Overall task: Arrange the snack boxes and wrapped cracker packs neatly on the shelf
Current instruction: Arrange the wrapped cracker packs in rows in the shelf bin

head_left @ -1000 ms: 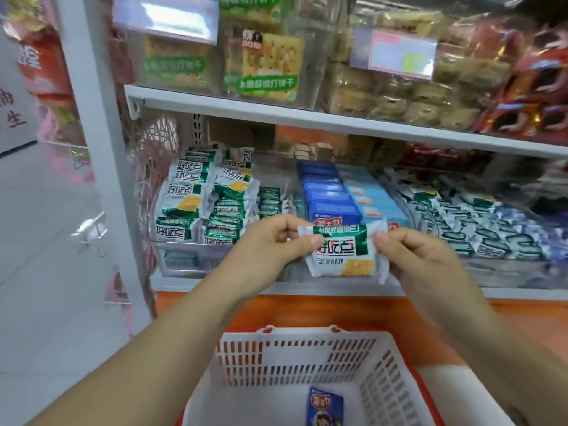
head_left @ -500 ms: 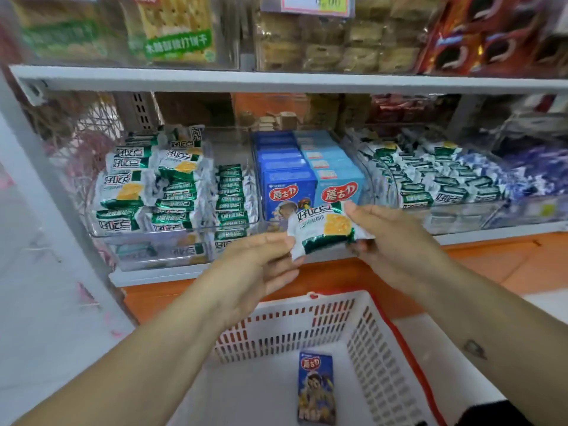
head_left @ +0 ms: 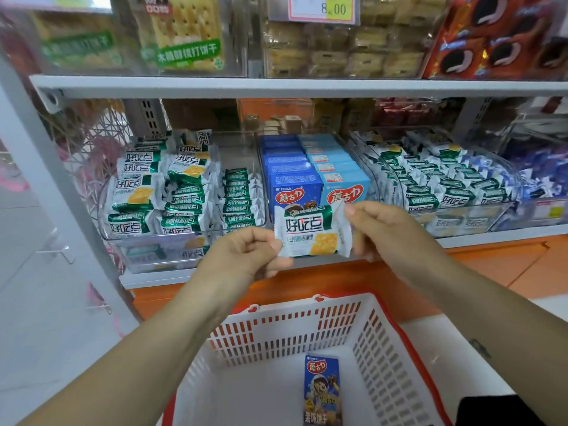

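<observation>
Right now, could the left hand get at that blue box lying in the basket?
Probably yes, once freed: the left hand pinches the cracker pack with the right hand, but the basket is open-topped and nothing covers the blue box below.

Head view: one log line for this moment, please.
left hand pinches cracker pack | right hand pinches same pack | basket holds one blue box

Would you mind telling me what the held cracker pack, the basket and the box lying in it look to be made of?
Cracker pack: thin glossy plastic film, probably; crinkled, with crimped ends. Basket: rigid moulded plastic, white with a red rim, slotted walls. Box: printed cardboard, seemingly; flat faces, sharp edges.
</observation>
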A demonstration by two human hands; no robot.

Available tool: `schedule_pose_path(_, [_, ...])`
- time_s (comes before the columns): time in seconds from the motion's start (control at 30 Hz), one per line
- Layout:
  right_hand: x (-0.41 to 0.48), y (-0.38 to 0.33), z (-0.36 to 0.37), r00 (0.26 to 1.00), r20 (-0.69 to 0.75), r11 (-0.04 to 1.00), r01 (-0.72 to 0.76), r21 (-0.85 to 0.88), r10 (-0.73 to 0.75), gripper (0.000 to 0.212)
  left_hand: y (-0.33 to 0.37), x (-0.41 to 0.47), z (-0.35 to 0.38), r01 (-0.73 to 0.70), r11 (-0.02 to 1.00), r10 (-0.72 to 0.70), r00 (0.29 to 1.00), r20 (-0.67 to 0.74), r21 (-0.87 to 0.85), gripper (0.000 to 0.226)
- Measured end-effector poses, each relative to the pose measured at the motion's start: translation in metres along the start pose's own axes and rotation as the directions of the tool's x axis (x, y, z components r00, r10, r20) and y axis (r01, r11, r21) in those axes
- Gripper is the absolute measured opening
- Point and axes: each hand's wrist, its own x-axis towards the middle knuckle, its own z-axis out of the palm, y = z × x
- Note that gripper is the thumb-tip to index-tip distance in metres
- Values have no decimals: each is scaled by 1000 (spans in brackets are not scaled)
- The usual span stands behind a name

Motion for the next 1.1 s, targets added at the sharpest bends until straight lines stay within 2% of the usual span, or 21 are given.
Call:
schedule_pose_path(0.07, [1, -2, -2, 995, 95, 981, -43, 190, 25, 31, 0, 0, -1, -7, 996, 7, 1000, -7, -89, 11])
schedule_pose_path(0.1, [1, -2, -2, 994, 103, 972, -55, 228, 32, 34, 1, 0, -1, -7, 992, 6, 1000, -7, -127, 13])
schedule_pose_path(0.17, [2, 2, -1, 998, 52, 985, -37, 168, 29, 30, 1, 0, 1, -51, 988, 49, 999, -18, -143, 14])
schedule_pose_path(0.27, [0, 7, 3, 999, 16, 998, 35, 51, -36, 4, 0, 0, 5, -160, 986, 156, 983, -95, -36, 19])
schedule_pose_path(0.37, [2, 9, 7, 996, 2, 992, 94, 80, -95, 19, -1, 1, 4, -250, 967, 254, 954, -159, 48, 31])
schedule_pose_path(0.47, [1, 9, 8, 990, 24, 990, 139, 36, -140, 27, -2, 1, 2, -283, 958, 286, 951, -118, 41, 45])
schedule_pose_path(0.63, [-3, 8, 9, 982, 52, 983, 185, -15, -184, 5, -1, -1, 2, -378, 918, 385, 922, -47, 118, 37])
schedule_pose_path(0.73, [-5, 7, 10, 973, 62, 974, 225, -32, -222, 9, 0, -1, 0, -397, 900, 411, 910, -46, 180, 33])
schedule_pose_path(0.87, [-4, 12, 13, 975, 57, 976, 214, 32, -216, 8, 2, -2, 1, -404, 893, 421, 906, -51, 197, 27])
schedule_pose_path(1.0, [0, 12, 12, 982, 30, 981, 184, 55, -186, 13, 1, -1, -1, -363, 898, 383, 923, -35, 251, 19])
schedule_pose_path(1.1, [2, 13, 10, 985, 3, 984, 170, 56, -170, 6, -1, -1, -4, -284, 907, 313, 949, -47, 313, 9])
